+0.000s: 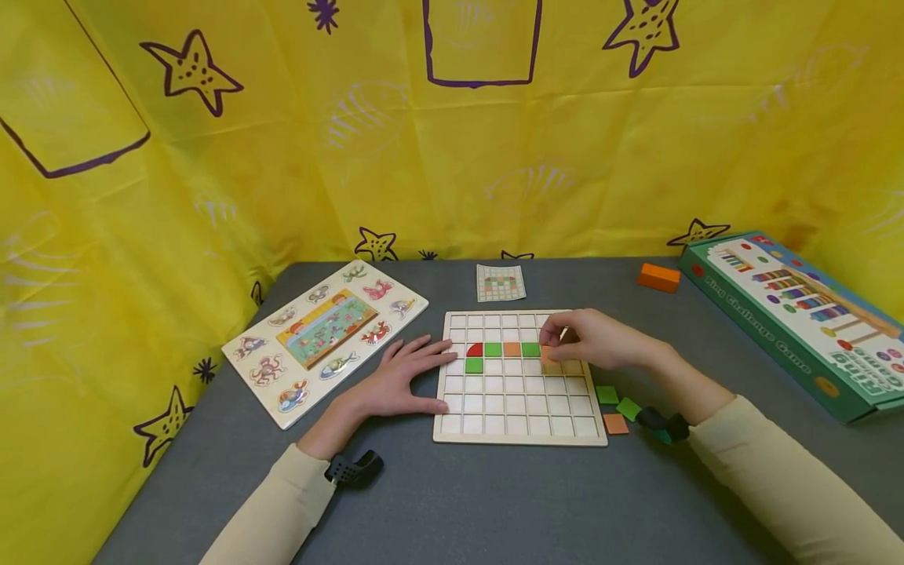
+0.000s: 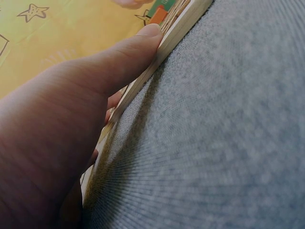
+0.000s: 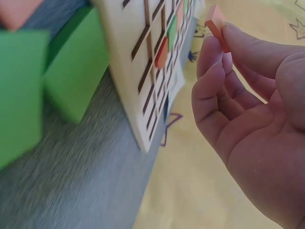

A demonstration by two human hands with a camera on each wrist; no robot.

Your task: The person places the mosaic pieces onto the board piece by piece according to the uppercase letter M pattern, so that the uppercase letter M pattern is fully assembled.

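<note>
Well, orange tile (image 3: 216, 24) in right hand (image 1: 600, 337) (box (image 1: 801, 318): "Challenge Game").

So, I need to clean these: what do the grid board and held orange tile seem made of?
Grid board: probably unpainted wood with a matte finish, going by its pale tan frame. Orange tile: painted wood or plastic; its smooth, even colour leaves that open.
</note>
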